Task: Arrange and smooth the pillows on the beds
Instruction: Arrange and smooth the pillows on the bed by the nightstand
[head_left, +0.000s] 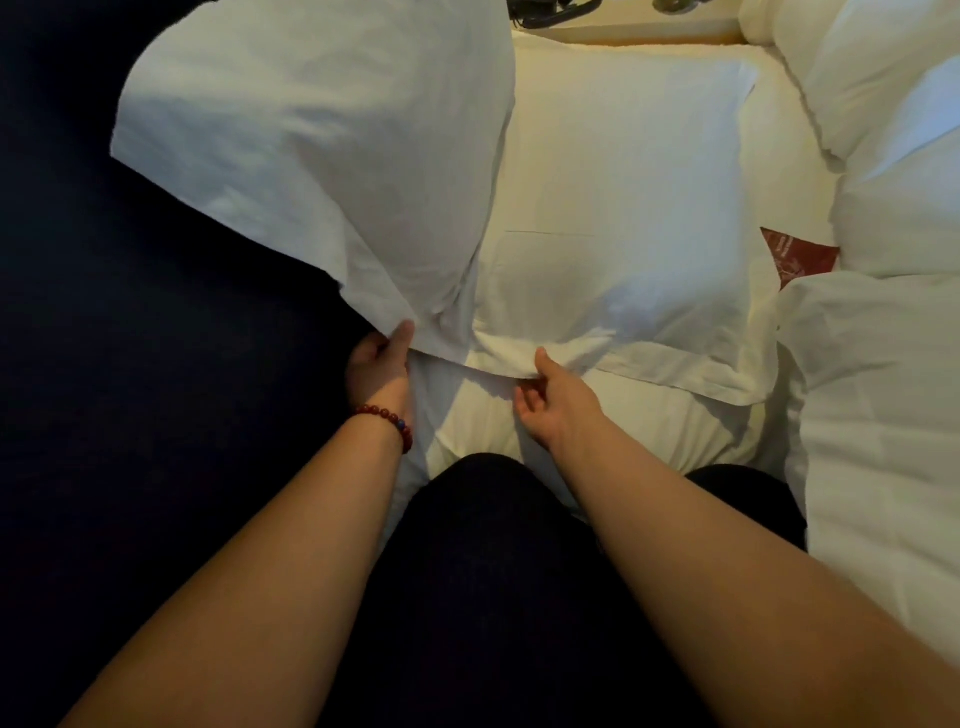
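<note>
A white pillow (322, 156) hangs out over the dark floor at the left, its lower corner pinched by my left hand (379, 369), which wears a red bead bracelet. A second white pillow (623, 208) lies flat on the bed (587, 410) in front of me. My right hand (550, 400) grips the near flap of this flat pillow's case, thumb on top and fingers underneath. Both hands are close together at the bed's near edge.
A crumpled white duvet (893, 338) fills the right side, with a dark red card (795, 254) tucked beside it. A wooden ledge (639, 31) with dark cables runs behind the bed. Dark floor (130, 389) lies to the left. My dark-clothed knees (493, 545) press against the mattress.
</note>
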